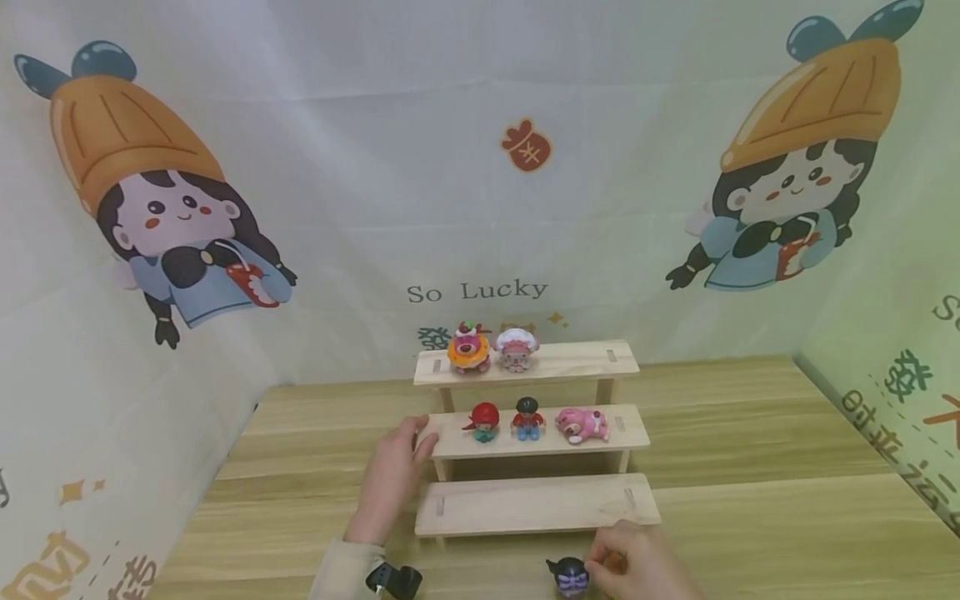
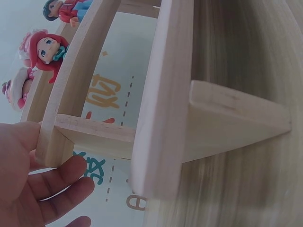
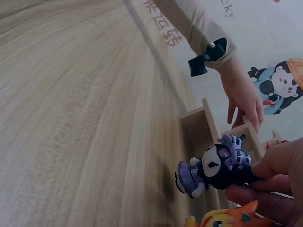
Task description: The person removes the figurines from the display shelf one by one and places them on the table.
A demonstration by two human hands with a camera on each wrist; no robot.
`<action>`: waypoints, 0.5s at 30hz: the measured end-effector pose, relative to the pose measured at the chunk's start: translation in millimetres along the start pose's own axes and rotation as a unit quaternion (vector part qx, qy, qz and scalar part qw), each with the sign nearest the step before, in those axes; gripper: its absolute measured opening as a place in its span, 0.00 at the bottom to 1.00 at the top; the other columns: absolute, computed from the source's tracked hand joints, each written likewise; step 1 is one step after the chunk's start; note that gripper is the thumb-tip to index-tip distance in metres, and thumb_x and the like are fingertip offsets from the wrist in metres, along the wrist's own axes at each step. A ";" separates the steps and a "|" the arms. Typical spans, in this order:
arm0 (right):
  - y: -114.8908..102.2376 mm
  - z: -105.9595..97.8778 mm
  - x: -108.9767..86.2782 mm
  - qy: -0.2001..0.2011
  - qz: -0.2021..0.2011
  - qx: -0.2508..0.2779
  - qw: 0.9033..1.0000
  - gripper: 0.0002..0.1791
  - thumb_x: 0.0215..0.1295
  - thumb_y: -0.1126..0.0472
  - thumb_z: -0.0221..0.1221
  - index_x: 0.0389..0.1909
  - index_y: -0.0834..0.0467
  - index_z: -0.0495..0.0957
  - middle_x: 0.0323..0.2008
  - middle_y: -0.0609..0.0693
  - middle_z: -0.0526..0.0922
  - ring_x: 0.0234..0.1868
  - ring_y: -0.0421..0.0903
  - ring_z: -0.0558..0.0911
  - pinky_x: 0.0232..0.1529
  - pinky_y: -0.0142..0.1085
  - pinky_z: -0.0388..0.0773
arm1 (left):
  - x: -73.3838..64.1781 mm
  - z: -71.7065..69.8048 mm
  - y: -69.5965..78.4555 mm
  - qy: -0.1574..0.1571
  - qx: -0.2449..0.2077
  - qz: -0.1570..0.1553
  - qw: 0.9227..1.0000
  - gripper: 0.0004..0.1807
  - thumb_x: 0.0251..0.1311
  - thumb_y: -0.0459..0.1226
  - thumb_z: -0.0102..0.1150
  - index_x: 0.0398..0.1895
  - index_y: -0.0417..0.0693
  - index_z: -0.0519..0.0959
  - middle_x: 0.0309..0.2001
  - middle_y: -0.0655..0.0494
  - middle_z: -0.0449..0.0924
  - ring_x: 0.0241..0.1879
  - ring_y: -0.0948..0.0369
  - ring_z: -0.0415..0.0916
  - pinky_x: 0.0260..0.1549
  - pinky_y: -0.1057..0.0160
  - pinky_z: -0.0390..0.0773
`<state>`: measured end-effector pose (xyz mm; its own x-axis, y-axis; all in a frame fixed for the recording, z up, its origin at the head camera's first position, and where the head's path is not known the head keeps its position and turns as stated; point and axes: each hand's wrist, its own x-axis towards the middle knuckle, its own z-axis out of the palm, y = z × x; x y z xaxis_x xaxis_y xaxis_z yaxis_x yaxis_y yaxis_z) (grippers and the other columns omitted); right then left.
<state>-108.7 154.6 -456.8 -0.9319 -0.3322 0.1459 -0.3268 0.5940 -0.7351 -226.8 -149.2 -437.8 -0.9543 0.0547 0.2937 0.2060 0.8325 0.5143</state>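
Soft, hazy light around my wooden shelf
I see the backdrop pale and washed out above the shelf, a greenish cast to its right, and gentle shadow beneath it; my right-wrist view is dimmer, the grain of the surface soft and slightly blurred beside it.

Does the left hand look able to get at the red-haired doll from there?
Probably yes: the left hand grips the left end of the middle shelf, the red-haired doll stands nearest that end, and nothing shows between them.
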 end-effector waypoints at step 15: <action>14.2 4.5 -0.3 -0.009 -0.003 -0.006 1.000 0.06 0.56 0.62 0.65 0.24 0.51 0.78 0.27 0.39 0.75 0.28 0.29 0.71 0.28 0.27 0.72 | -0.4 0.0 0.4 -0.005 -0.004 -0.014 1.000 0.21 0.68 0.43 0.53 0.58 0.40 0.73 0.43 0.45 0.82 0.38 0.54 0.78 0.38 0.53 0.78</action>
<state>-112.4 159.8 -470.3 -0.9270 -0.3487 0.1382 -0.3342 0.6005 -0.7265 -226.3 -148.9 -437.8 -0.9620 0.0376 0.2705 0.1811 0.8291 0.5289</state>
